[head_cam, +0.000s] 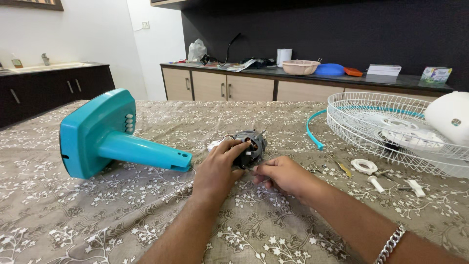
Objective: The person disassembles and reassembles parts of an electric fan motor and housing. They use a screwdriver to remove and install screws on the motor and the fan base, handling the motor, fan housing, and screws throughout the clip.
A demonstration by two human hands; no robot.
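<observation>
A small dark fan motor (251, 144) with copper windings lies on the patterned tablecloth in the middle of the table. My left hand (217, 168) grips its near left side, fingers curled over the housing. My right hand (281, 173) rests just to the motor's right, fingertips pinched at its lower edge, seemingly on thin wires; what it pinches is too small to tell. A turquoise fan stand (105, 137) lies on its side to the left, its neck pointing toward my left hand.
White wire fan guards (391, 127) with a turquoise rim strip (312, 129) lie at the right, beside a white fan part (452, 122). Small white knobs and a ring (364, 166) are scattered nearby. A counter with bowls (300, 67) stands behind.
</observation>
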